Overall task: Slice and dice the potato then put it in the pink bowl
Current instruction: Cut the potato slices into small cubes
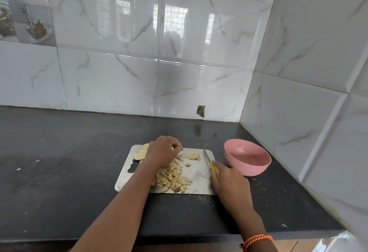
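A steel cutting board [196, 174] lies on the black counter. A heap of diced potato [170, 176] covers its middle, with a smaller row of dice [191, 156] near the far edge. Two uncut potato slices [139, 154] lie at the board's far left corner. My left hand [162, 151] hovers over the far part of the board with fingers curled, holding nothing that I can see. My right hand [229, 184] grips the yellow handle of a knife [207, 157], whose blade lies flat along the board's right edge. The pink bowl [248, 157] stands right of the board, holding only a few crumbs.
The black counter [69, 182] runs left and toward me, with its front edge near the bottom of the view. Tiled walls close the corner behind and to the right of the bowl. Small white scraps dot the counter.
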### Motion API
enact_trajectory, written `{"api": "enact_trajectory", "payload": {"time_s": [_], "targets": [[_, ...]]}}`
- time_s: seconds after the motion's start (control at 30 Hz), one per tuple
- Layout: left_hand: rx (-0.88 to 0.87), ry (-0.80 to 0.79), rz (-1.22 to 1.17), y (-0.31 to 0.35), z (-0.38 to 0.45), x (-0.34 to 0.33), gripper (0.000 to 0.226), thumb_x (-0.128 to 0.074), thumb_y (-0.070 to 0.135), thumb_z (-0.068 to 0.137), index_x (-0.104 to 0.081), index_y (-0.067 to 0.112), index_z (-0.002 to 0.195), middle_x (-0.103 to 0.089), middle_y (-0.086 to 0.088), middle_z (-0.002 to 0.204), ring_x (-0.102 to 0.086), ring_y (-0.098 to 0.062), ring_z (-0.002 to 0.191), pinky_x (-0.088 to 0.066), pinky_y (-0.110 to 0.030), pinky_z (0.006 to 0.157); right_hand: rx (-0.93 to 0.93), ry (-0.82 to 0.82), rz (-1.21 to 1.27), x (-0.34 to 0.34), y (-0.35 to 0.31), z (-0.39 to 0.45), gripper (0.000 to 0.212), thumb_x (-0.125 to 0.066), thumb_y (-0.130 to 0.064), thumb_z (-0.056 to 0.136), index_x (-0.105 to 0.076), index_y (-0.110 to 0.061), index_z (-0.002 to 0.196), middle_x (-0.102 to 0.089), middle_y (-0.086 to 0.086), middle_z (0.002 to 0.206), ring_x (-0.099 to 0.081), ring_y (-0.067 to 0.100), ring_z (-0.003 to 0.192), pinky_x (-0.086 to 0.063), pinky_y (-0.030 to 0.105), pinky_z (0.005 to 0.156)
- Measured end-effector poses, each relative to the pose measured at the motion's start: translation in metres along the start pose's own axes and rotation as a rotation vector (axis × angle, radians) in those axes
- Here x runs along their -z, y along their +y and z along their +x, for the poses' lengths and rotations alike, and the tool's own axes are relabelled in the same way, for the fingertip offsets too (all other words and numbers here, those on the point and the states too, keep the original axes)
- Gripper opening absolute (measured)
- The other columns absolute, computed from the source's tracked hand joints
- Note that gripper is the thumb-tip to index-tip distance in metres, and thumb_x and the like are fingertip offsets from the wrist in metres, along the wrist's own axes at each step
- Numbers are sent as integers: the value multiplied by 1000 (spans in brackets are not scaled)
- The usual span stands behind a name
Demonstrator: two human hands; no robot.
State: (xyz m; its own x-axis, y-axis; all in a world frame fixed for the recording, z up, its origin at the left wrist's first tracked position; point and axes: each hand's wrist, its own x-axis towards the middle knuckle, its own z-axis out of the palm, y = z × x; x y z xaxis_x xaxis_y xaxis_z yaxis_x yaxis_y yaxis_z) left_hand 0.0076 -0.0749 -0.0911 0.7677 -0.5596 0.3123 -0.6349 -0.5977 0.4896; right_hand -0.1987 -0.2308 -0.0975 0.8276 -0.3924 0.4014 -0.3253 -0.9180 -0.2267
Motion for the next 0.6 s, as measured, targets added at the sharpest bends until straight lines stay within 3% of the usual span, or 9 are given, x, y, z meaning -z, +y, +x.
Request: {"api": "enact_trajectory", "payload": {"time_s": [0.1, 0.2, 0.33, 0.47, 0.6], "targets": [[-23, -52, 24, 0, 0, 0, 30, -51, 26, 106, -77, 37, 116, -70, 17, 131, -63, -13, 121, -46, -48, 108, 65, -49, -46, -2, -10, 0, 39, -34, -47, 108, -50, -38, 142, -72, 1, 103, -67, 23, 92, -49, 40, 74], [-39, -120, 75, -3, 2, 0, 40, -45, 19, 106, -75, 37, 125, -66, 14, 138, -61, -15, 123, -45, -44, 106, 135, -83, -31, -7, -24, 0, 45, -31, -49, 108, -43, -39, 150, -72, 3, 109, -68, 25, 97, -52, 41, 79], [-11, -120, 22, -5, 0, 3, 43, -46, 10, 100, -80, 34, 111, -67, 17, 131, -61, -13, 118, -50, -42, 103, 202, -88, 54, -11, -30, -10, 47, -31, -52, 107, -42, -43, 152, -73, -1, 106, -67, 21, 96, -53, 40, 81], [10, -78, -12, -6, 0, 5, 53, -43, 2, 92, -80, 39, 90, -69, 17, 122, -62, -9, 110, -55, -40, 97, 106, -16, 232, -3, -18, -17, 41, -42, -50, 105, -51, -46, 145, -71, -6, 94, -63, 15, 90, -52, 37, 80], [10, -56, -21, -1, -4, 7, 52, -42, 0, 87, -76, 38, 78, -72, 17, 115, -63, -9, 106, -53, -34, 89, 91, -14, 121, 0, -16, -22, 40, -37, -47, 107, -49, -41, 144, -70, -2, 98, -64, 22, 92, -51, 39, 77]]}}
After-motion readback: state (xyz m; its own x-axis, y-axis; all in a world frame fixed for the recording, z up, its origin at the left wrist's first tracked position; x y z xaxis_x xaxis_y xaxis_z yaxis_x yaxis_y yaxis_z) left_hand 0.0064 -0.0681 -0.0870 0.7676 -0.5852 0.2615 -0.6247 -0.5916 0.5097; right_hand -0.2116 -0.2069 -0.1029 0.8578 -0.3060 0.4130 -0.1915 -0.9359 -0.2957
